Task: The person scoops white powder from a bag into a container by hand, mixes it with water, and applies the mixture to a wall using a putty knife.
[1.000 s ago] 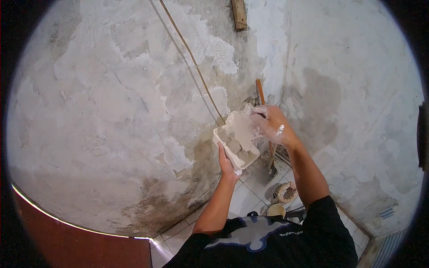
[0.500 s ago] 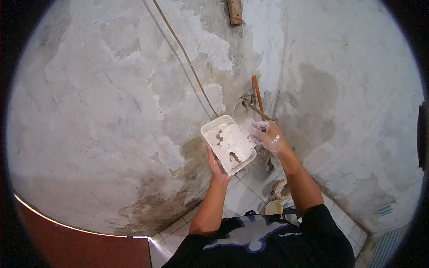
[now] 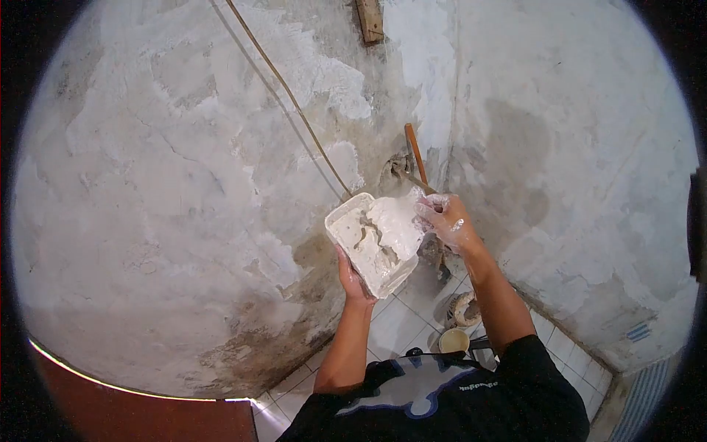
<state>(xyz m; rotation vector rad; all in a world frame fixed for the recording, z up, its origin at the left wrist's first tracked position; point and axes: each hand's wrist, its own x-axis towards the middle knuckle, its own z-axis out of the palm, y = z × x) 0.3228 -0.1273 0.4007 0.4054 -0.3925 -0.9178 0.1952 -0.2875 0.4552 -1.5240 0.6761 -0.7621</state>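
Observation:
A rectangular white tray (image 3: 338,222) holds pale, wet plaster with grey gaps in it. My left hand (image 3: 353,280) supports the tray from below and along its left side. Over the tray's right part, my right hand (image 3: 446,218) grips a flat scraper (image 3: 398,225) coated in white plaster. The fingers of my right hand are smeared with plaster and closed around the scraper's edge. Just beyond the tray, a rough hole (image 3: 396,168) shows in the stained wall, with a thin bar sticking out of it.
An orange-brown stick (image 3: 414,151) leans near the wall corner. A wooden piece (image 3: 370,20) and a long thin cable (image 3: 283,82) are on the wall. On the tiled floor stand a plaster-smeared bucket (image 3: 465,309) and a cup (image 3: 454,341).
The scraper has lifted and tilted over the tray, with plaster on it, and the gaps in the tray's plaster look larger. The view has shifted slightly.

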